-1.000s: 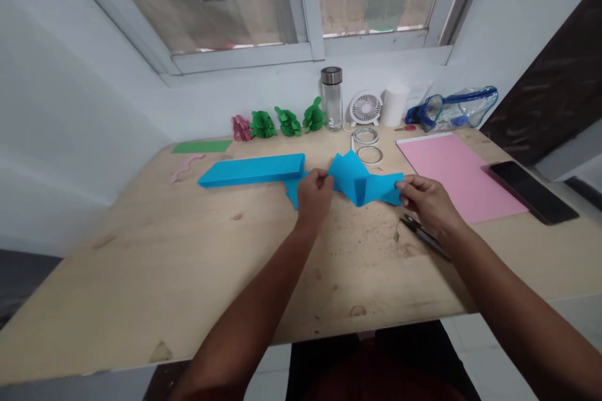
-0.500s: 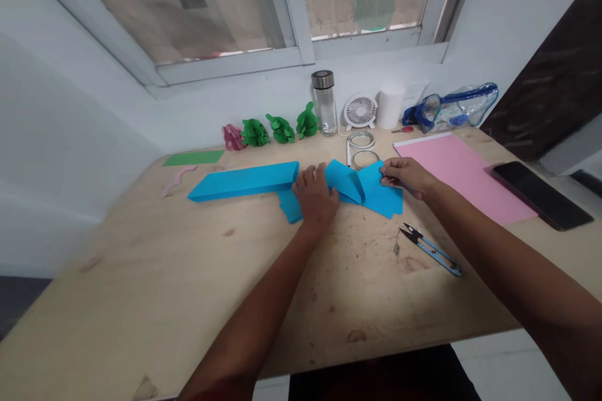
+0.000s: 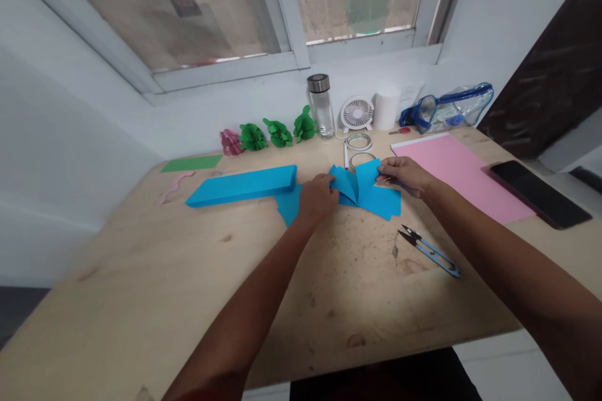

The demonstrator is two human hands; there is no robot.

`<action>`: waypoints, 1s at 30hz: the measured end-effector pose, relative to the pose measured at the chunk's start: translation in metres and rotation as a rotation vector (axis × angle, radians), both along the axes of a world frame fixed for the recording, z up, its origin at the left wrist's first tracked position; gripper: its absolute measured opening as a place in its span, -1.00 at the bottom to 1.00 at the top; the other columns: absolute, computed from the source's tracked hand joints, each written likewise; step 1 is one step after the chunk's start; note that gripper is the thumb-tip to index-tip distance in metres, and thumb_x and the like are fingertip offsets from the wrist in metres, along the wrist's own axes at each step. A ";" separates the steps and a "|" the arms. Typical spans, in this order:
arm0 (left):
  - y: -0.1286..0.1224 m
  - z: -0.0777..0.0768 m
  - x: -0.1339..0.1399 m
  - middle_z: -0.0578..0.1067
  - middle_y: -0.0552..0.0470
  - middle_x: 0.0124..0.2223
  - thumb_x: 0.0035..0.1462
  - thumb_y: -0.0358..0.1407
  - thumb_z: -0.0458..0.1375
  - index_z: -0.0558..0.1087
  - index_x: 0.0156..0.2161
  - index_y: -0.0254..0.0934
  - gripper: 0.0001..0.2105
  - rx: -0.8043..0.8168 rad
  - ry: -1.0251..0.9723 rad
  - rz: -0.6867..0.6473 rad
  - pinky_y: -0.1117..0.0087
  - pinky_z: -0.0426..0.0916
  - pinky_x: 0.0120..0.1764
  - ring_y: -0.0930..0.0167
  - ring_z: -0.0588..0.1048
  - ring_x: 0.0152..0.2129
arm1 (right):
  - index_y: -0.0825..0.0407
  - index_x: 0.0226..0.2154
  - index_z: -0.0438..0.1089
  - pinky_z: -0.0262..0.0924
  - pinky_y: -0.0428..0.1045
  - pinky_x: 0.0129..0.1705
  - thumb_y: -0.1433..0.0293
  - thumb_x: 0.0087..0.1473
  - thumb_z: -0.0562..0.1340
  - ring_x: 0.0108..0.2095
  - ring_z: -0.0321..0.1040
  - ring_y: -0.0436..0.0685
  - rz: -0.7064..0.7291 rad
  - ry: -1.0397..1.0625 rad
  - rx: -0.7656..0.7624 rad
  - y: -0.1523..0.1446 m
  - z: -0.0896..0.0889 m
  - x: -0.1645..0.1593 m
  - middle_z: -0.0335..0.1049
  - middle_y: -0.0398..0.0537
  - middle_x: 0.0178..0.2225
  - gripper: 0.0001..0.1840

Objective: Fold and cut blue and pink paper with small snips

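In the head view, several pieces of blue paper lie overlapped on the table. My right hand is closed, pinching the top edge of an upright blue sheet between thumb and fingers. My left hand lies over the middle of the pile, its fingers bent together at the edge of a curved blue sheet; its palm hides part of the paper. Left of it rests a long folded blue strip. Blue-handled thread snips lie below my right hand, blades apart.
A pink sheet and a phone lie at the right. Along the wall stand green paper shapes, a glass bottle, a small fan, a white roll and a clear pouch. Wire coils lie behind the blue paper.
My left hand has drawn its spread fingers together at the blue paper's edge. The sheet in my right hand stands more upright and has shifted slightly left.
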State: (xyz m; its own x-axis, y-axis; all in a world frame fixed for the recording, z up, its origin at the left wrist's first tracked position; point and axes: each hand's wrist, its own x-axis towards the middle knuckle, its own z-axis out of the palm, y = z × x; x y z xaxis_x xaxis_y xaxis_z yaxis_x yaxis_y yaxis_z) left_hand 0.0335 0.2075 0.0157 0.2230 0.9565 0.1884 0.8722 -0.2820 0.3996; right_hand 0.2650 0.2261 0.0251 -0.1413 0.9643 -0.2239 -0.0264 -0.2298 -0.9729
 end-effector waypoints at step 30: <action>-0.029 -0.016 0.003 0.38 0.00 0.12 0.15 -0.43 -0.01 0.40 -0.02 -0.14 -0.68 0.145 0.359 -0.377 -0.05 -0.11 0.19 0.21 0.16 0.18 | 0.05 -0.58 0.42 0.23 -0.11 -0.47 0.34 -0.30 0.45 -0.49 0.40 0.03 0.101 -0.154 0.070 -0.012 -0.002 0.011 0.43 -0.13 -0.60 -0.78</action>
State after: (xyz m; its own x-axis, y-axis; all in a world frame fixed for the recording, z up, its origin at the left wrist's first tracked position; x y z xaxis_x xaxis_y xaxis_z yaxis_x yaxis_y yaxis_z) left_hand 0.0366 0.1785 -0.0005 0.6204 0.7675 0.1611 0.7744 -0.6320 0.0287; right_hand 0.2756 0.2145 0.0232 -0.2072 0.9611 -0.1828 0.1433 -0.1550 -0.9775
